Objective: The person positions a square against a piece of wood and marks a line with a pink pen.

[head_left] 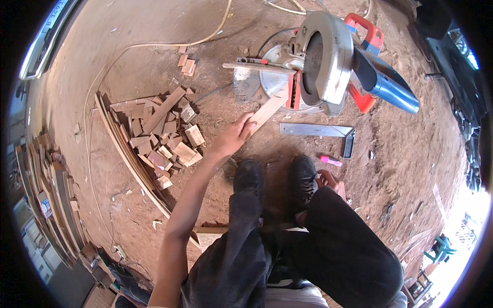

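Note:
My left hand [236, 134] is closed around the near end of a flat wooden strip [268, 111]. The strip's far end lies on the miter saw's base, by the red insert [294, 91] beside the blade guard. The miter saw [324, 61] stands on the ground ahead, its head tilted toward the right. Low beside my right shoe is my right hand [333, 183], partly hidden by my knee. Its fingers are loosely bent and apart, with nothing visible in them. A pink marker [330, 161] lies just beyond it. Farther ahead rests a metal try square [316, 130] with a black stock.
A heap of cut wood blocks [167, 133] lies left, bordered by long wooden strips [131, 151]. A few small offcuts [187, 66] lie farther off. A pale hose [149, 45] curves across the dirt floor. More boards [51, 192] stand at far left.

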The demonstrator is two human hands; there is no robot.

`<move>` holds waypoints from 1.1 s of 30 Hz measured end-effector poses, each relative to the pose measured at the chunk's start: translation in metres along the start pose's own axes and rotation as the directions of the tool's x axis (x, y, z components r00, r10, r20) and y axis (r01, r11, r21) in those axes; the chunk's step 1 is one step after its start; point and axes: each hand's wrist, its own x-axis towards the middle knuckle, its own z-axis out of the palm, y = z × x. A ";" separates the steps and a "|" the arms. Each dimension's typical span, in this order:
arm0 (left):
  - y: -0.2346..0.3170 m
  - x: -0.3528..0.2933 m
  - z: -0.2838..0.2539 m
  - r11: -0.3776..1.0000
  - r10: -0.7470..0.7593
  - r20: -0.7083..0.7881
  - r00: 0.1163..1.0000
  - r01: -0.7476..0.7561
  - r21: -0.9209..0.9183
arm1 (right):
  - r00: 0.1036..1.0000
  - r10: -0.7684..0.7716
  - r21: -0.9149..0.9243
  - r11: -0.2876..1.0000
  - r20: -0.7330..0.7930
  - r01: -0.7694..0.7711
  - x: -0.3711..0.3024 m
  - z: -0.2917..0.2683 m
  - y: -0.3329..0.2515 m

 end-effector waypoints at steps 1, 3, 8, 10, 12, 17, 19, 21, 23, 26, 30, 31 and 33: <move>0.002 0.003 0.005 0.999 0.045 -0.045 0.998 -0.044 0.020 | 1.000 0.015 0.000 1.000 -0.011 -0.015 0.000 0.003 0.000; 0.003 0.010 0.010 0.998 0.003 -0.037 0.999 -0.001 0.059 | 0.998 0.046 0.000 0.999 -0.036 -0.046 0.001 0.009 -0.002; -0.010 0.034 0.021 0.977 0.134 -0.108 0.985 -0.113 0.179 | 0.998 0.066 0.000 0.998 -0.011 -0.066 0.007 0.016 -0.009; -0.003 0.040 0.023 0.978 0.138 -0.104 0.985 -0.119 0.170 | 0.997 0.083 -0.021 0.996 0.001 -0.083 0.006 0.017 -0.003; 0.020 0.042 0.016 0.993 0.014 -0.017 1.000 -0.012 0.115 | 0.995 0.104 -0.044 0.994 0.012 -0.103 0.004 0.016 0.002; 0.007 0.043 0.023 0.996 0.071 -0.080 0.994 -0.067 0.052 | 0.998 0.056 -0.055 0.997 0.005 -0.056 0.006 0.020 -0.006; 0.005 0.043 0.026 0.995 0.097 -0.101 0.990 -0.095 0.018 | 0.998 0.059 -0.064 0.996 0.024 -0.058 0.004 0.020 0.000; 0.005 0.044 0.028 0.994 0.106 -0.113 0.988 -0.108 -0.007 | 0.999 0.050 -0.050 0.998 0.016 -0.049 0.003 0.021 -0.001; 0.007 0.044 0.027 0.995 0.095 -0.107 0.990 -0.095 0.001 | 0.999 0.049 -0.060 0.997 0.011 -0.048 0.004 0.020 -0.002; 0.009 0.043 0.027 0.993 0.105 -0.112 0.988 -0.099 0.058 | 0.999 0.042 -0.067 0.997 0.008 -0.042 0.005 0.018 -0.005; 0.010 0.038 0.034 0.990 0.106 -0.133 0.985 -0.093 0.105 | 0.998 0.056 -0.074 0.996 0.012 -0.055 0.006 0.016 -0.007; 0.009 0.036 0.036 0.991 0.109 -0.143 0.984 -0.096 0.097 | 0.998 0.057 -0.065 0.996 0.023 -0.056 0.006 0.016 -0.008; 0.007 0.032 0.040 0.992 0.115 -0.163 0.980 -0.103 0.079 | 0.997 0.060 -0.047 0.997 0.047 -0.058 0.007 0.015 -0.009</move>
